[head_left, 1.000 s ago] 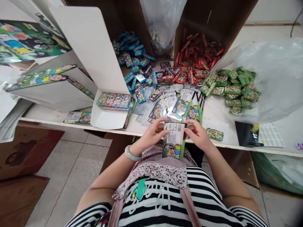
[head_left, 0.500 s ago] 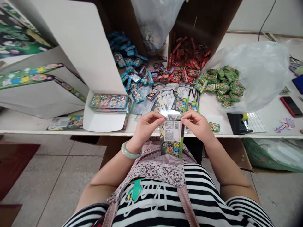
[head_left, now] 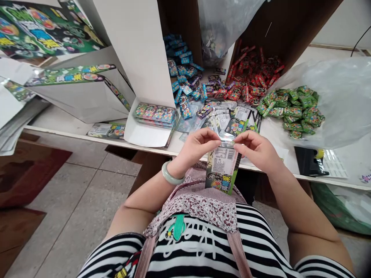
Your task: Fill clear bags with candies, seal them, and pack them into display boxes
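Card (head_left: 222,164), barcode side up, pinched at its top edge by left hand (head_left: 198,148) and right hand (head_left: 255,150), fingers curled closed on it. It hangs past the front edge of the worktop (head_left: 285,166). Beyond the card: white carton (head_left: 147,135) holding stacked packets (head_left: 154,115); loose red packets (head_left: 252,79) and blue packets (head_left: 182,65); green packets (head_left: 292,112) on plastic bag (head_left: 339,96).

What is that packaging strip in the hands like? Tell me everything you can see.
The packaging strip is long and glossy, with a white barcode label, a dark printed lower end with colourful lettering and a green edge. Its clear plastic top is held between the left hand and right hand. It stands slightly tilted above the person's apron.
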{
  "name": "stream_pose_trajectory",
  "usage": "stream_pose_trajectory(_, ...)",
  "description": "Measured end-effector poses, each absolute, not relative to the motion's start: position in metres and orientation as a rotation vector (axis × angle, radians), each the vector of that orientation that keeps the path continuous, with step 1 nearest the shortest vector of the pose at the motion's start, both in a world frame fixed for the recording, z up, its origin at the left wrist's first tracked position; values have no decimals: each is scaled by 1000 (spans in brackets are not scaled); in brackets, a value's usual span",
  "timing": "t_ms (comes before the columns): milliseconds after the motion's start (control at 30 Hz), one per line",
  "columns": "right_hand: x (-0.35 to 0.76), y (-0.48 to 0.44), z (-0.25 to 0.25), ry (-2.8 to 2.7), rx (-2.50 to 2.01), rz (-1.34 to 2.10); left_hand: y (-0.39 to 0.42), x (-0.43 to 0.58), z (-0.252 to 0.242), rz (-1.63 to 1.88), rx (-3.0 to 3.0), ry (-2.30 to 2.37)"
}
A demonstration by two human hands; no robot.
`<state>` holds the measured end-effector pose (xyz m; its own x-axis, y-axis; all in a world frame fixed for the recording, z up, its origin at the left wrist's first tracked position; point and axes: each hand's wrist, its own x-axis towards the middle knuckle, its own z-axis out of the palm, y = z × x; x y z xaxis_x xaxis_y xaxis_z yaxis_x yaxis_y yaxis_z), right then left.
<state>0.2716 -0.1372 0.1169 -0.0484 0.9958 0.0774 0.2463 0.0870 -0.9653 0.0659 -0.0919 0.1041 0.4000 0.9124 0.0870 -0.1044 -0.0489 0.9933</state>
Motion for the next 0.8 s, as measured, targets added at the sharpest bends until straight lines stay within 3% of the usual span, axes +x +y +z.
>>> stream_pose_trajectory(333,268,-138,121,-1669,-1292,1022,-88,45,97,922,1500,664)
stream_pose_trajectory(800,264,-142,86,-1626,-1266,809,-75,50,69,901,1600,615)
